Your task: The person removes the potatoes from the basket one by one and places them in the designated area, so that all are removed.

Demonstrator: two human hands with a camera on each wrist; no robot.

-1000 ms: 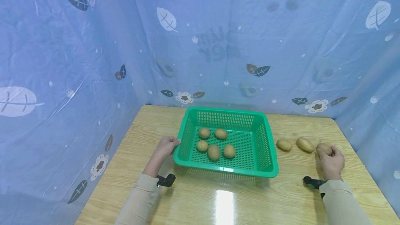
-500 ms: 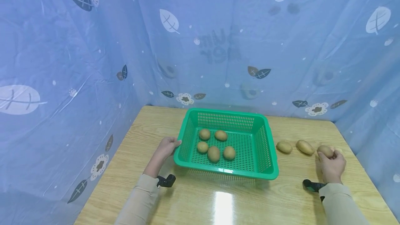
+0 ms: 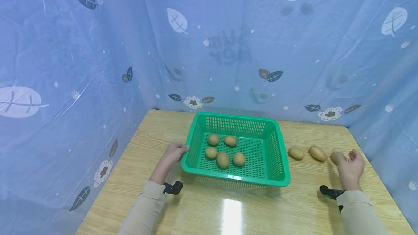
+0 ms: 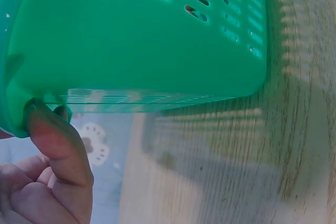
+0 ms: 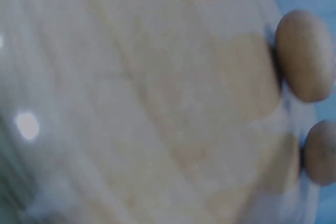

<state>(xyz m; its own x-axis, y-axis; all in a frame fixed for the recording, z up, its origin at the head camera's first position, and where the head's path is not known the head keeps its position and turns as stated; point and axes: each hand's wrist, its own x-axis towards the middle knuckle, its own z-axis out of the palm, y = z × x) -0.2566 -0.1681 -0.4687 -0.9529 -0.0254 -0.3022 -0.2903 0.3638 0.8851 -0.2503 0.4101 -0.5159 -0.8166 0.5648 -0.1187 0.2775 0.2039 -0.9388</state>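
A green plastic basket (image 3: pixel 235 181) stands on the table with several potatoes inside, such as a large potato (image 3: pixel 222 160) near its front. My left hand (image 3: pixel 173 153) grips the basket's left rim, and the left wrist view shows its fingers (image 4: pixel 60 145) curled at the rim (image 4: pixel 13 103). To the right of the basket, three potatoes lie in a row: one nearest the basket (image 3: pixel 296 152), a middle one (image 3: pixel 318 153) and a right one (image 3: pixel 337 157). My right hand (image 3: pixel 351 168) is beside the right potato with its fingers loosened. Two potatoes (image 5: pixel 304 56) show in the right wrist view.
The wooden table (image 3: pixel 261 209) ends at a blue patterned curtain (image 3: pixel 228 46) behind and at both sides. Black wrist cameras (image 3: pixel 173 188) stick out from both sleeves. A bright light reflection lies on the table's front part.
My right hand has let go of the right potato and shifted slightly right, its fingers lifting off. The potato stays on the table. My left hand keeps its grip on the basket.
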